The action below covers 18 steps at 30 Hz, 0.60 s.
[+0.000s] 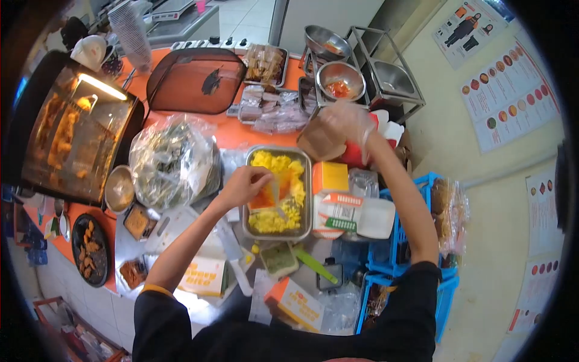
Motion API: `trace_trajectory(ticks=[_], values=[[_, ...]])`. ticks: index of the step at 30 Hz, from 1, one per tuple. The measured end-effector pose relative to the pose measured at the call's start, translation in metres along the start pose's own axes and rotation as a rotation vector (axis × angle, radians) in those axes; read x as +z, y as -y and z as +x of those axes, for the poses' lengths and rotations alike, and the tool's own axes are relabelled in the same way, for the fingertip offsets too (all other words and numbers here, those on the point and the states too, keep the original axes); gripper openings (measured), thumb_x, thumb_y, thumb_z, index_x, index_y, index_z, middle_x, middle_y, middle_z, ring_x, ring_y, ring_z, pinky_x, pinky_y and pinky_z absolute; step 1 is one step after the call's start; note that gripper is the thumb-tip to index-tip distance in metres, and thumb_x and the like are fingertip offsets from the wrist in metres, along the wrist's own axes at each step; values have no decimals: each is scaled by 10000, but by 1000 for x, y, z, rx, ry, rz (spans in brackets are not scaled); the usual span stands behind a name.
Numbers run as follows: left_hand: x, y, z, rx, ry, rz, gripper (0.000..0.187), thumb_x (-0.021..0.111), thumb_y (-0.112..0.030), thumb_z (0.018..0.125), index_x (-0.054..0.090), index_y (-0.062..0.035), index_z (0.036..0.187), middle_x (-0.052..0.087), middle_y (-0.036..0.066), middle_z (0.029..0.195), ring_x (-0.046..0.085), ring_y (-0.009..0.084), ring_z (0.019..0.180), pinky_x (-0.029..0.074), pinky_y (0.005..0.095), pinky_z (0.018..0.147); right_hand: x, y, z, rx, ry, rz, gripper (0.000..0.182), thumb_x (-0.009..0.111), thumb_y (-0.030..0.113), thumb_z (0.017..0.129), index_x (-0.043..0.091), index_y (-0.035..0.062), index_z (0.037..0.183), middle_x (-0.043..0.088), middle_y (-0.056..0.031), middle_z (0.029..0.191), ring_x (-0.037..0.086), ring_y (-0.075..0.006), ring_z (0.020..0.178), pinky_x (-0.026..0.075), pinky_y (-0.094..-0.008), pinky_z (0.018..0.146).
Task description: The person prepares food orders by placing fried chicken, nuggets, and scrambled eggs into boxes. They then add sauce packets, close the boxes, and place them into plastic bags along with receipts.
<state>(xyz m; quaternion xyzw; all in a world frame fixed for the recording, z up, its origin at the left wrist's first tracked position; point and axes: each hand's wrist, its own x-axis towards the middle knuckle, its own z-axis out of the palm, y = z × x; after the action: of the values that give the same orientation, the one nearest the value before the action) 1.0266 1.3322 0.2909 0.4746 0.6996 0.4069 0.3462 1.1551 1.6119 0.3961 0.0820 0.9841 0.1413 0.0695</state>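
A glass warmer [69, 130] with fried food stands at the left. Near it lie a bag of greens [172, 160], 2 steel bowls [339, 81] and wall posters [509, 93].

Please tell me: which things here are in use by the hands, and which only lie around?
In use: left hand with scoop, yellow food tray, right hand with brown box.

Lying about: bagged greens, metal bowls, knife.

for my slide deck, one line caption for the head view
Left hand dips an orange scoop into the tray of yellow food; gloved right hand lifts a brown box.
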Motion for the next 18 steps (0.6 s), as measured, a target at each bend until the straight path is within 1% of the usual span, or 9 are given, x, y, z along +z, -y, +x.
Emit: trace_trajectory(ticks=[2, 5, 8, 9, 11, 12, 13, 16, 18], values=[[5, 18, 34, 126, -168, 21, 238, 633, -200, 934, 703, 15, 1009, 701, 178, 810, 696, 244, 713, 509, 341, 636, 36, -77, 41, 127, -172, -93, 206, 587, 229, 857, 724, 100, 941, 710, -102, 991, 673, -286, 979, 537, -399, 853], [-6, 16, 90, 121, -335, 32, 235, 644, -199, 924, 704, -5, 1041, 712, 186, 881, 706, 256, 764, 529, 348, 686, 126, -163, 118, 246, 33, -89, 288, 652, 240, 853, 694, 113, 1107, 695, -106, 1064, 659, -292, 1051, 533, -405, 910], [-16, 42, 142, 169, -415, 6, 266, 640, -188, 920, 677, -26, 1129, 715, 175, 949, 706, 264, 856, 534, 354, 761, 126, -160, 139, 236, 224, -69, 656, 767, 369, 755, 562, 197, 1354, 647, -141, 1177, 597, -328, 1153, 482, -401, 999], [-17, 55, 157, 189, -409, -15, 289, 640, -187, 919, 661, -33, 1163, 712, 178, 984, 702, 270, 898, 531, 360, 789, 134, -158, 147, 315, 274, -95, 857, 853, 400, 643, 502, 216, 1402, 630, -120, 1221, 590, -307, 1170, 489, -414, 982], [-20, 82, 174, 260, -394, 101, 439, 651, -187, 908, 555, -38, 1310, 676, 201, 1143, 655, 297, 1081, 499, 392, 913, 136, -172, 155, 240, 319, -48, 844, 862, 413, 628, 531, 223, 1380, 630, -124, 1221, 594, -302, 1165, 490, -410, 977], [-21, 91, 177, 235, -397, 89, 451, 657, -183, 910, 542, -39, 1322, 670, 196, 1159, 648, 291, 1093, 493, 393, 929, 138, -183, 158, 204, 345, -29, 838, 867, 420, 620, 545, 226, 1369, 630, -126, 1221, 595, -300, 1163, 491, -407, 974], [-20, 99, 180, 212, -398, 74, 464, 664, -180, 912, 528, -40, 1333, 665, 191, 1174, 640, 285, 1104, 488, 395, 944, 145, -197, 160, 101, 358, 10, 726, 839, 492, 634, 627, 200, 1264, 646, -128, 1196, 600, -297, 1156, 494, -397, 960], [-13, 107, 184, 184, -332, -8, 430, 657, -160, 927, 527, -27, 1315, 661, 172, 1180, 641, 255, 1093, 491, 372, 954, 170, -214, 171, 191, 480, -184, 617, 793, 536, 666, 679, 159, 1140, 673, -119, 1105, 605, -296, 1133, 498, -379, 945], [-12, 107, 182, 155, -240, -75, 381, 642, -150, 939, 548, -14, 1283, 669, 150, 1160, 644, 226, 1085, 494, 354, 952, 182, -227, 168, 79, 220, -267, 505, 729, 532, 744, 699, 122, 1037, 674, -110, 986, 607, -288, 1082, 507, -363, 894]])
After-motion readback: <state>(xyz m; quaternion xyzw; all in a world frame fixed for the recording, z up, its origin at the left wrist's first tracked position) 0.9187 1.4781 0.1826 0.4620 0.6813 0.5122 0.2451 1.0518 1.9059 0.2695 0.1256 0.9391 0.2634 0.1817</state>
